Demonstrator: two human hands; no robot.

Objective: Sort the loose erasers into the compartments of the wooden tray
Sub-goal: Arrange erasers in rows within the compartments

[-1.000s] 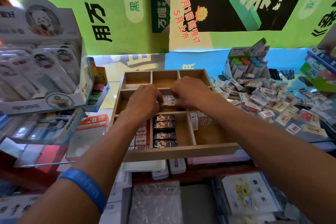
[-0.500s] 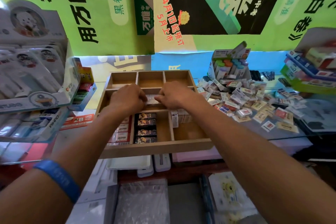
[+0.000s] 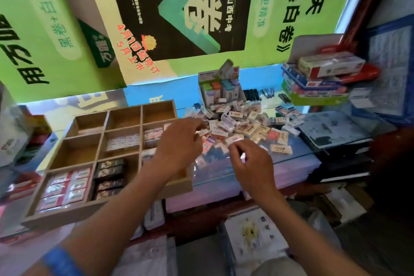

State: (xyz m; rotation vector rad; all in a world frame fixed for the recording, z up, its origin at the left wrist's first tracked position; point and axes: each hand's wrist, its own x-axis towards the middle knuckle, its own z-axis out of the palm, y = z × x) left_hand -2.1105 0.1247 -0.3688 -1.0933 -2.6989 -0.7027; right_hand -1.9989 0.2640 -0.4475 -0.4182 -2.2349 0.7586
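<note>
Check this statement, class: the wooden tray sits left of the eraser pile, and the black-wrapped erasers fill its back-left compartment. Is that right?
One detail is wrong. In the head view the wooden tray does sit left of the eraser pile, but the black-wrapped erasers lie in the front row's middle compartment; the back-left one looks empty.

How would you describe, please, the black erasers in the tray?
Start at the wooden compartment tray left of the loose eraser pile. In its nearest row, the middle compartment holds the stacked black-wrapped erasers. Neighbouring erasers have pale wrappers.
</note>
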